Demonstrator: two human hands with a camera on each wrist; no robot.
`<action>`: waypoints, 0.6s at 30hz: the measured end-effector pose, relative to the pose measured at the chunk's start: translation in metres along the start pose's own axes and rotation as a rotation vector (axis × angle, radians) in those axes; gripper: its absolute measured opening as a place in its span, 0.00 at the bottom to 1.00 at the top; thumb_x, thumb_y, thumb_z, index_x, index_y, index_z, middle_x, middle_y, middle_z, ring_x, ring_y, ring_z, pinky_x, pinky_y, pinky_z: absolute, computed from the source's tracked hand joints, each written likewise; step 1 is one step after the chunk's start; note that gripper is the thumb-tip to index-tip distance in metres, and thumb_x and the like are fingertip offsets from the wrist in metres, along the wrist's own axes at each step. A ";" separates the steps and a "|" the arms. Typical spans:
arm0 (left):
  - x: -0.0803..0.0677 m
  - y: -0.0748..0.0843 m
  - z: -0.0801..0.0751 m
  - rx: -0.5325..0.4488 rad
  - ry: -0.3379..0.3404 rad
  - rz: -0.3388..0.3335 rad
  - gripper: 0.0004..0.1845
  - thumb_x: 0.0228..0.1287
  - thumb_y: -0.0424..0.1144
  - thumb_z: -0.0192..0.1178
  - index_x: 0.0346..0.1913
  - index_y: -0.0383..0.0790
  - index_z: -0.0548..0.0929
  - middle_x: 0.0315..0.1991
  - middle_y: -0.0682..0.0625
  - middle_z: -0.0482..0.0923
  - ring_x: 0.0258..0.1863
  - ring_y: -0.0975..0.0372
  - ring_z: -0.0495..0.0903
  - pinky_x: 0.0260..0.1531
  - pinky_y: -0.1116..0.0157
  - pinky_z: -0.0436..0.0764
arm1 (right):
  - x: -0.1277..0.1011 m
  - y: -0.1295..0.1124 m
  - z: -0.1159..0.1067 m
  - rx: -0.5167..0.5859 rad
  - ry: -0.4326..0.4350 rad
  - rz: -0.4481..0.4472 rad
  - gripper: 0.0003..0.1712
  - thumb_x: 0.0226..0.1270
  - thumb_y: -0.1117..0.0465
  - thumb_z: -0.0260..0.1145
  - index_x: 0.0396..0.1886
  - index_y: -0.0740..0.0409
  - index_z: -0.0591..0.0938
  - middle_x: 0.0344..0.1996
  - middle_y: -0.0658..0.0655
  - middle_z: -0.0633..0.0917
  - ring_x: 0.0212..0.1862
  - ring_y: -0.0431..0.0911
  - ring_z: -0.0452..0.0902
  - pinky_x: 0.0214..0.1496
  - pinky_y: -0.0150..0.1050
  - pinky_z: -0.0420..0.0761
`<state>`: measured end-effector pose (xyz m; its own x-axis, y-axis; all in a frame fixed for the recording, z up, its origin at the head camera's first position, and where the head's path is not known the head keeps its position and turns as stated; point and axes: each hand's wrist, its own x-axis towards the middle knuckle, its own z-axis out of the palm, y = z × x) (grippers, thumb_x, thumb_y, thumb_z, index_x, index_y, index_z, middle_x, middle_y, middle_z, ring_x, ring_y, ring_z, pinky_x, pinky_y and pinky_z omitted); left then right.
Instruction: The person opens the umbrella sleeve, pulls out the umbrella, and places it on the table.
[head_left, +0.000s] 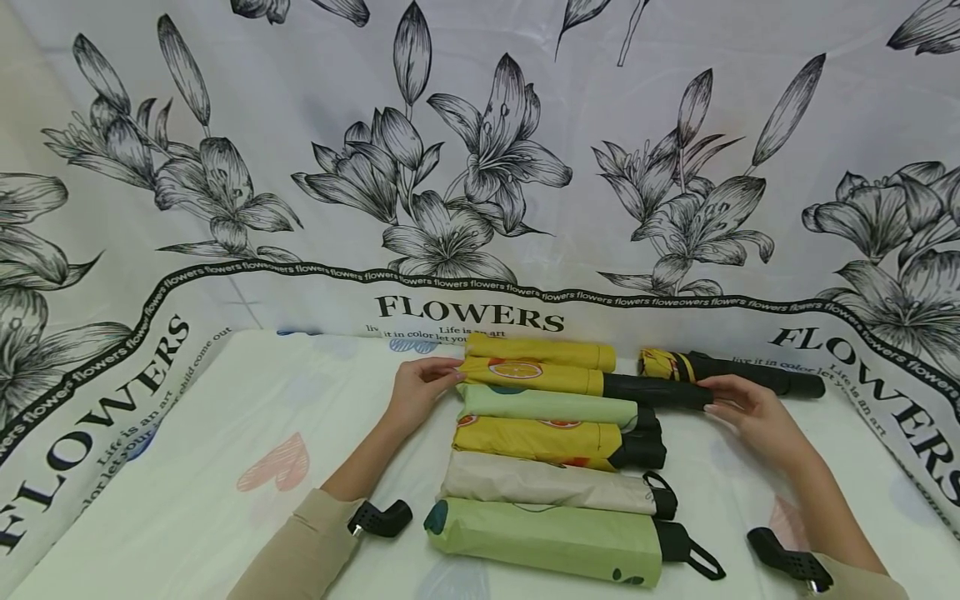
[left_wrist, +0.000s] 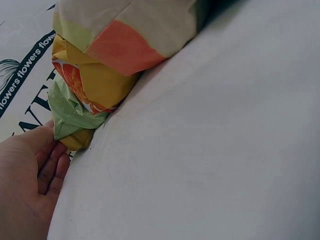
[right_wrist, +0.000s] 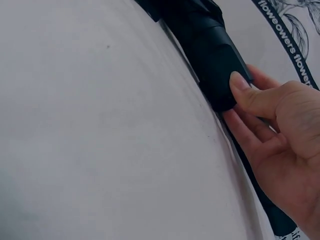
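Note:
Several folded umbrellas lie side by side on the table. In the head view, my left hand (head_left: 423,387) pinches the left end of a yellow umbrella (head_left: 540,375) printed with an orange slice. The black handle of that umbrella (head_left: 660,390) is held at its right end by my right hand (head_left: 750,417). From the right wrist, the thumb and fingers of my right hand (right_wrist: 285,120) grip the handle end (right_wrist: 217,75). The left wrist view has my left hand (left_wrist: 32,175) at the far end of the row, partly behind a light green umbrella (left_wrist: 75,112).
Nearer me lie a light green (head_left: 551,407), a yellow (head_left: 536,442), a beige (head_left: 547,483) and a larger green umbrella (head_left: 547,537). Behind lies a plain yellow roll (head_left: 540,353), with a black-and-yellow umbrella (head_left: 750,373) to its right. A flower-printed cloth (head_left: 585,242) hangs at the back.

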<state>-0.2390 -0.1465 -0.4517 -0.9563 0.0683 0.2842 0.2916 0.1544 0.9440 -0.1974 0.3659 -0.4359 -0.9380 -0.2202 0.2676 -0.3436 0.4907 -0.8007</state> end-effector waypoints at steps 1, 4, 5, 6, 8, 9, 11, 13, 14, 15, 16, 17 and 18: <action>0.000 0.000 0.000 0.003 0.001 -0.002 0.11 0.64 0.24 0.72 0.49 0.25 0.90 0.37 0.37 0.90 0.32 0.73 0.86 0.36 0.76 0.83 | 0.000 0.001 0.000 0.004 -0.001 0.000 0.20 0.71 0.78 0.67 0.60 0.75 0.78 0.48 0.29 0.82 0.49 0.23 0.80 0.46 0.20 0.80; 0.001 -0.001 0.001 0.013 0.003 -0.003 0.11 0.64 0.24 0.72 0.48 0.25 0.90 0.36 0.39 0.91 0.32 0.73 0.86 0.35 0.76 0.82 | -0.001 0.004 -0.001 0.017 -0.009 0.008 0.20 0.71 0.78 0.67 0.60 0.75 0.78 0.47 0.30 0.83 0.49 0.23 0.80 0.45 0.21 0.81; 0.001 -0.001 0.001 0.018 0.003 -0.005 0.11 0.64 0.24 0.72 0.48 0.26 0.90 0.36 0.39 0.91 0.32 0.73 0.85 0.34 0.76 0.81 | -0.001 0.005 -0.001 0.018 -0.010 0.015 0.20 0.71 0.78 0.67 0.60 0.75 0.78 0.47 0.30 0.83 0.49 0.23 0.80 0.45 0.21 0.81; 0.001 0.000 0.000 0.024 0.002 -0.005 0.11 0.64 0.24 0.72 0.48 0.26 0.90 0.36 0.39 0.91 0.32 0.73 0.85 0.34 0.76 0.81 | -0.002 0.005 -0.001 0.018 -0.014 0.019 0.20 0.71 0.77 0.67 0.60 0.75 0.78 0.47 0.30 0.82 0.49 0.23 0.80 0.45 0.21 0.81; 0.000 0.000 0.000 0.034 0.002 -0.008 0.10 0.65 0.25 0.72 0.48 0.27 0.90 0.36 0.39 0.91 0.32 0.72 0.85 0.33 0.75 0.79 | -0.002 0.006 -0.001 0.016 -0.021 0.030 0.20 0.72 0.77 0.67 0.61 0.76 0.77 0.47 0.30 0.82 0.49 0.23 0.80 0.45 0.21 0.81; 0.001 0.000 0.000 0.037 0.001 -0.008 0.10 0.65 0.25 0.72 0.48 0.27 0.91 0.36 0.39 0.91 0.32 0.72 0.85 0.33 0.75 0.79 | -0.002 0.005 -0.001 0.015 -0.024 0.037 0.20 0.72 0.76 0.67 0.61 0.76 0.77 0.47 0.30 0.82 0.49 0.23 0.79 0.45 0.21 0.81; 0.001 0.000 0.000 0.041 -0.001 -0.007 0.10 0.65 0.26 0.72 0.48 0.28 0.91 0.36 0.38 0.90 0.32 0.72 0.85 0.33 0.75 0.80 | -0.002 0.003 -0.001 0.008 -0.029 0.051 0.20 0.73 0.74 0.67 0.62 0.76 0.77 0.47 0.29 0.81 0.49 0.23 0.79 0.46 0.21 0.81; 0.001 0.000 0.000 0.040 -0.002 -0.007 0.10 0.65 0.26 0.72 0.48 0.28 0.91 0.36 0.37 0.90 0.32 0.72 0.85 0.34 0.76 0.80 | -0.002 0.000 -0.001 0.000 -0.034 0.065 0.22 0.73 0.72 0.68 0.62 0.76 0.76 0.48 0.27 0.81 0.49 0.22 0.79 0.47 0.21 0.81; 0.001 0.000 0.000 0.042 -0.002 -0.006 0.10 0.65 0.26 0.72 0.49 0.28 0.91 0.37 0.37 0.90 0.32 0.72 0.85 0.34 0.76 0.81 | -0.001 -0.002 -0.001 -0.006 -0.035 0.071 0.23 0.73 0.71 0.69 0.63 0.76 0.76 0.48 0.27 0.81 0.49 0.22 0.79 0.47 0.21 0.81; 0.001 0.000 0.000 0.043 -0.003 -0.005 0.10 0.65 0.26 0.72 0.49 0.27 0.91 0.37 0.37 0.90 0.32 0.72 0.85 0.35 0.76 0.81 | -0.001 -0.004 -0.001 -0.014 -0.033 0.075 0.23 0.72 0.70 0.70 0.63 0.76 0.77 0.49 0.26 0.81 0.49 0.22 0.79 0.48 0.21 0.81; 0.001 0.000 0.000 0.044 -0.004 -0.006 0.10 0.65 0.26 0.72 0.49 0.28 0.91 0.37 0.37 0.90 0.32 0.73 0.85 0.35 0.76 0.81 | 0.000 -0.006 -0.002 -0.024 -0.032 0.077 0.24 0.72 0.70 0.71 0.63 0.75 0.77 0.49 0.26 0.80 0.49 0.22 0.79 0.49 0.21 0.81; 0.000 0.000 0.000 0.046 -0.004 -0.008 0.10 0.65 0.26 0.72 0.49 0.28 0.91 0.37 0.37 0.90 0.32 0.73 0.84 0.35 0.76 0.81 | 0.001 -0.010 -0.002 -0.038 -0.025 0.078 0.24 0.71 0.69 0.72 0.63 0.74 0.77 0.50 0.26 0.80 0.49 0.21 0.79 0.49 0.20 0.80; 0.000 0.000 0.000 0.049 -0.003 -0.011 0.10 0.65 0.26 0.72 0.49 0.28 0.91 0.37 0.37 0.90 0.32 0.73 0.84 0.35 0.76 0.81 | 0.002 -0.013 -0.002 -0.054 -0.021 0.072 0.25 0.71 0.68 0.73 0.63 0.74 0.78 0.50 0.27 0.81 0.49 0.21 0.78 0.49 0.20 0.80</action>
<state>-0.2394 -0.1464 -0.4517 -0.9593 0.0697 0.2735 0.2821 0.2028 0.9377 -0.1951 0.3606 -0.4243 -0.9596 -0.1995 0.1985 -0.2773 0.5507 -0.7873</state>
